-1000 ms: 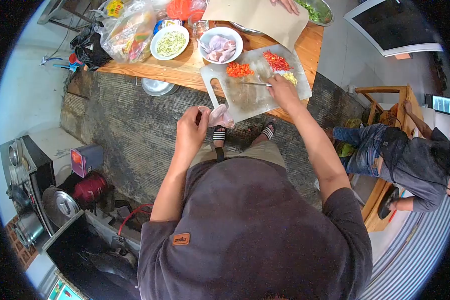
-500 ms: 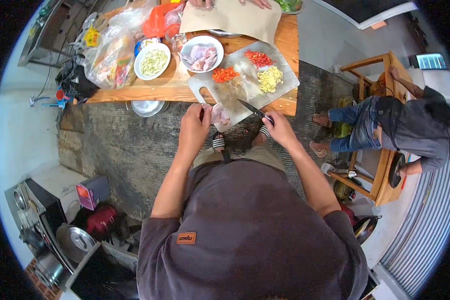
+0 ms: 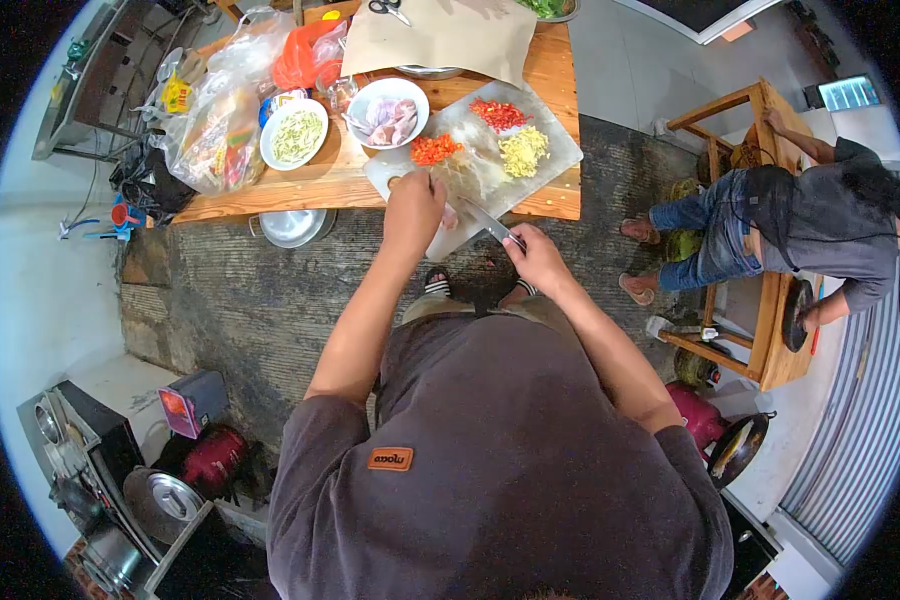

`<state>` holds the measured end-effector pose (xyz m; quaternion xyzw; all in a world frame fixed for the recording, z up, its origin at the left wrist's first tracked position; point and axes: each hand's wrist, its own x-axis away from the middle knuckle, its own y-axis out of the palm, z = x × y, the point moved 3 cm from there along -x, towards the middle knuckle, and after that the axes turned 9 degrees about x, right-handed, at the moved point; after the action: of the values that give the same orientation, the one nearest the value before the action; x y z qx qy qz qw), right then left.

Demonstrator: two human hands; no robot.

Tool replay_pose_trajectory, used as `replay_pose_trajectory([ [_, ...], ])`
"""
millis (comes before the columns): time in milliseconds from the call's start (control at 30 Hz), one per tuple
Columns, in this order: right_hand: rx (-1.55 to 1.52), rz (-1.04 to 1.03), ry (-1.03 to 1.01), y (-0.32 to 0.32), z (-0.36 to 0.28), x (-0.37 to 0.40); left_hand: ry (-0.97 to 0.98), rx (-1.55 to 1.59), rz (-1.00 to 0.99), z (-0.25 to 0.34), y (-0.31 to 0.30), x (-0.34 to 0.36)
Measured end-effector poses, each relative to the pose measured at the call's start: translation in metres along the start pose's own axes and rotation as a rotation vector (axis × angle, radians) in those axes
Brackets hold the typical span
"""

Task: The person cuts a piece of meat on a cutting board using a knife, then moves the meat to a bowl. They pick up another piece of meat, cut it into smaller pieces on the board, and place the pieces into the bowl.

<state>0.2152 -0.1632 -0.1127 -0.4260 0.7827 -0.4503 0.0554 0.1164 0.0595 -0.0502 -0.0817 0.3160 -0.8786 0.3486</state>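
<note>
Showing pale pink, partly hidden raw meat (image 3: 449, 216) in the left hand (image 3: 414, 206), knife (image 3: 491, 224) in the right hand (image 3: 538, 259)

Brown patch (image 3: 390, 459) on dark T-shirt (image 3: 530, 480): inverted lettering, looks like "moco" from here. Yellow label (image 3: 177, 92) among plastic bags (image 3: 215, 145): illegible.

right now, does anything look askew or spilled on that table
The cutting board sits askew, its near corner jutting past the edge of the wooden table. It looks odd because the knife in the right hand is near that overhang; pressing there might tip it. No clear spill shows.
</note>
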Motion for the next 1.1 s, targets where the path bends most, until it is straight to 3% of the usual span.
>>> replay_pose_trajectory([
  [200,-0.038,-0.044,0.090,-0.012,0.024,0.004,-0.114,-0.033,-0.122,-0.013,0.079,-0.033],
  [267,-0.027,-0.003,0.081,-0.017,0.036,0.007,-0.085,-0.190,-0.180,-0.009,0.099,-0.040],
  [467,-0.089,-0.051,0.198,-0.017,0.055,0.015,-0.170,-0.135,-0.311,-0.014,0.135,-0.050],
  [600,-0.095,-0.048,0.223,-0.010,0.064,0.017,-0.107,-0.018,-0.275,-0.030,0.122,-0.039],
  [667,-0.110,-0.043,0.230,-0.010,0.062,0.020,0.191,0.065,-0.060,-0.031,0.088,-0.018],
  [767,-0.111,-0.055,0.263,-0.002,0.062,0.023,0.226,-0.139,-0.073,-0.041,0.065,0.011],
  [900,-0.036,0.013,0.260,0.020,0.066,0.025,0.181,-0.087,-0.075,-0.045,0.067,0.024],
  [967,0.006,0.154,0.111,0.021,0.057,0.029,0.170,-0.073,-0.085,-0.045,0.074,0.023],
  [1100,-0.077,0.045,0.170,0.028,0.039,0.022,0.071,0.009,-0.156,-0.051,0.082,0.017],
])
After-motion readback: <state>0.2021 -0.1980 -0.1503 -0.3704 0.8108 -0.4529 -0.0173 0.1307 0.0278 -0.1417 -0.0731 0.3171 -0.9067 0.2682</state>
